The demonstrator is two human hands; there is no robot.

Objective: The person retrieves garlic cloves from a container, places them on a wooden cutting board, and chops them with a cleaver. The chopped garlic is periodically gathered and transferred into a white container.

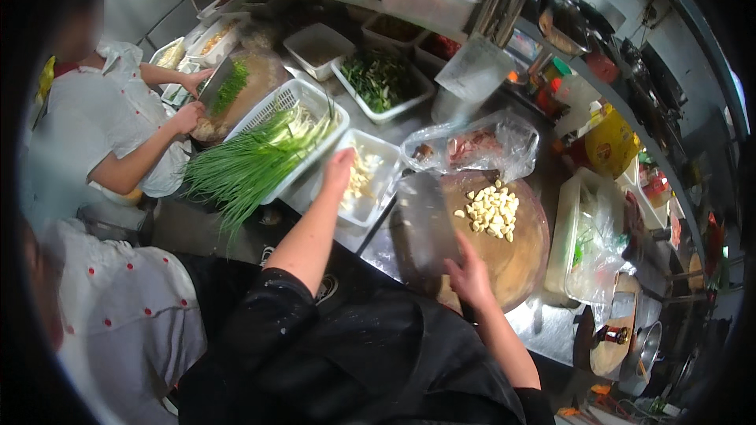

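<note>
In my right hand [471, 271] is the handle of a wide cleaver. Its blurred blade [424, 224] hangs over the left side of a round wooden chopping block [520, 260]. Peeled garlic cloves [493, 211] lie heaped on the block, right of the blade. My left hand [338, 172] reaches over the near-left rim of a white plastic container [378, 212] that holds pale garlic pieces [357, 186]. Its fingertips are partly hidden, so whether they grip anything is unclear.
Left of the container, a white basket [345, 121] holds scallions [254, 159]. Beyond the block lies a clear bag [520, 141] with meat. A long bin [561, 248] stands right. Two people [127, 112] in white jackets are at left, one cutting greens with a cleaver [215, 79].
</note>
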